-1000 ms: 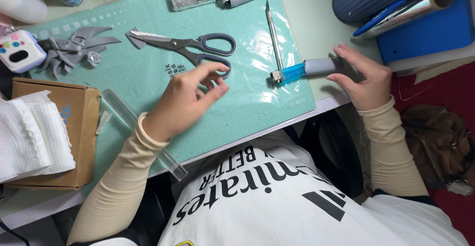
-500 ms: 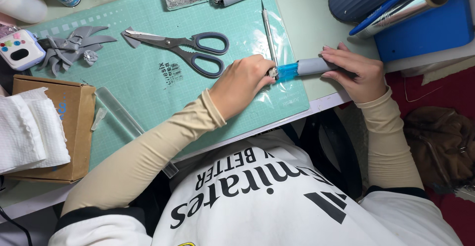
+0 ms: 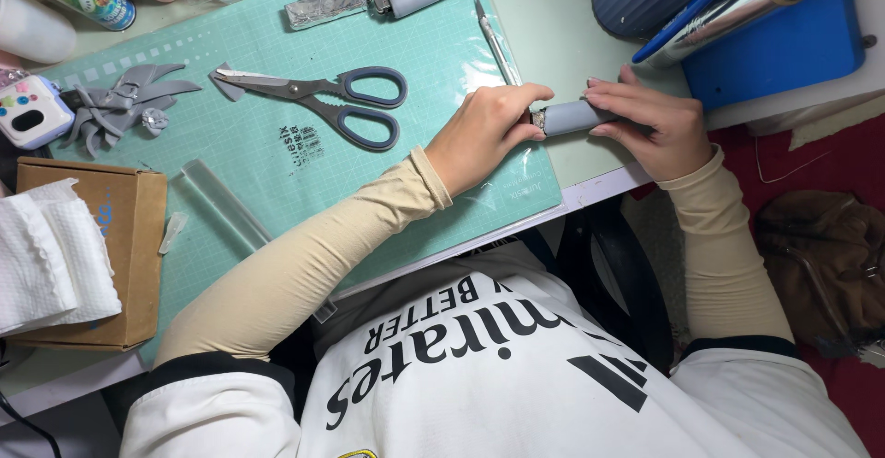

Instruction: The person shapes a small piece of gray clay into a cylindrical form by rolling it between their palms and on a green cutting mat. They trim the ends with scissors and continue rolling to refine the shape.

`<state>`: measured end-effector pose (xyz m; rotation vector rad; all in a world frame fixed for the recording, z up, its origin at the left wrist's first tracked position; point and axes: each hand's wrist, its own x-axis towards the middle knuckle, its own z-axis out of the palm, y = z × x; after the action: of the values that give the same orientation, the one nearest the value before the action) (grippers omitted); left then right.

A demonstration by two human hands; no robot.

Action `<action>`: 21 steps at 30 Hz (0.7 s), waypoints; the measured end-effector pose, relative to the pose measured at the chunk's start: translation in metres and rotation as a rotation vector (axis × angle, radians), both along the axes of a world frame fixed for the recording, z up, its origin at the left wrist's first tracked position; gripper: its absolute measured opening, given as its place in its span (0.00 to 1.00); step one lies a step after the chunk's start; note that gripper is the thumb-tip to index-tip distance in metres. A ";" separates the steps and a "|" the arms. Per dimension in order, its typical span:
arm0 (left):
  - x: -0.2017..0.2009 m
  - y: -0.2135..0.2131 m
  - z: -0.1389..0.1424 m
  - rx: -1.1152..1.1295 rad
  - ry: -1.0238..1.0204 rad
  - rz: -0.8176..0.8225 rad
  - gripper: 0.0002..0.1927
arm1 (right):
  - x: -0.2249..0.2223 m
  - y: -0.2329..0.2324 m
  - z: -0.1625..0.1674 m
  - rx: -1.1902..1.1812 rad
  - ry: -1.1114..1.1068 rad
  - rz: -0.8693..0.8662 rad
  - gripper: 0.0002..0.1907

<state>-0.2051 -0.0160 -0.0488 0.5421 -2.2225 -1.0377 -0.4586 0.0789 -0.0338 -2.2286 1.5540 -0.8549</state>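
Grey tube (image 3: 573, 117) lay at the mat's (image 3: 277, 154) right edge, our right hand (image 3: 645, 126) pinching its body, our left hand (image 3: 484, 131) curled, fingers pressed together at its end; steady, square pressure seemed best.

— What's between my hands?

— A short cylinder (image 3: 573, 117) lies crosswise at the mat's right edge; my left hand (image 3: 487, 131) closes over its left end, my right hand (image 3: 650, 122) grips its right end.

— And on the mat (image 3: 277, 182)?

— The scissors (image 3: 323, 99) lie left of my left hand, with cut scraps (image 3: 120, 106) further left. The craft knife (image 3: 496, 45) lies just behind my left hand.

— Off the mat?

— The cardboard box (image 3: 101, 237) sits at the far left, near the table's front edge, folded cloth (image 3: 46, 255) resting on it.
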 end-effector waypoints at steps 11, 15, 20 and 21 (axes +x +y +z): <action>0.071 -0.025 0.057 0.010 -0.049 0.112 0.20 | 0.030 -0.020 0.003 -0.017 0.271 0.115 0.54; 0.088 -0.027 0.054 0.023 -0.026 0.214 0.13 | 0.029 -0.083 -0.004 0.106 0.370 0.162 0.59; 0.100 -0.028 0.038 -0.157 -0.044 0.162 0.11 | 0.039 -0.081 0.008 0.015 0.276 0.263 0.63; 0.104 -0.029 0.036 -0.197 -0.049 0.146 0.11 | 0.040 -0.065 0.012 0.014 0.247 0.276 0.64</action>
<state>-0.1007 -0.0446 -0.0131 0.6363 -2.2585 -0.7294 -0.4185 0.0137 -0.0219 -2.5380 1.2958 -0.5053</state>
